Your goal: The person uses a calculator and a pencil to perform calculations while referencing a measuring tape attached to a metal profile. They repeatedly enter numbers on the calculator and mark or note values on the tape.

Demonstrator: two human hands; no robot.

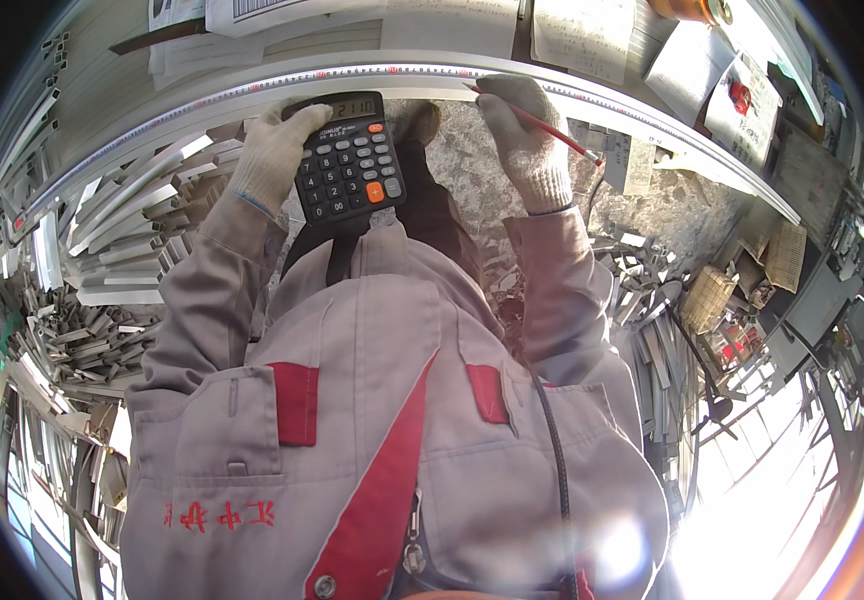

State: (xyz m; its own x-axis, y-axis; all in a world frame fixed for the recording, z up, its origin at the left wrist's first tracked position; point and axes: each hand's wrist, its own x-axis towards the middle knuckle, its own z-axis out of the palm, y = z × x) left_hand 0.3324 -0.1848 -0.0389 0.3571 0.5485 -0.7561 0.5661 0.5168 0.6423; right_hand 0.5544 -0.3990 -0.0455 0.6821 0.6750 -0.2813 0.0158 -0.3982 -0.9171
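My left hand (277,150), in a pale knitted glove, is closed on the upper left side of a black calculator (347,165) with grey and orange keys. Its thumb lies across the front beside the lit display. In a matching glove, my right hand (524,140) grips a thin red pencil (552,130), its tip pointing left toward the bench edge. Just beyond both hands, a long measuring tape (392,70) with a printed scale runs along a pale metal rail (282,90) on the bench's near edge. The right fingertips rest at or just over that rail; contact is hard to tell.
Paper sheets (582,38) lie on the bench, with a red object (740,98) on one at the right. Stacked metal profiles (137,225) fill the floor at left. Offcuts (652,350) and woven baskets (709,298) sit at right.
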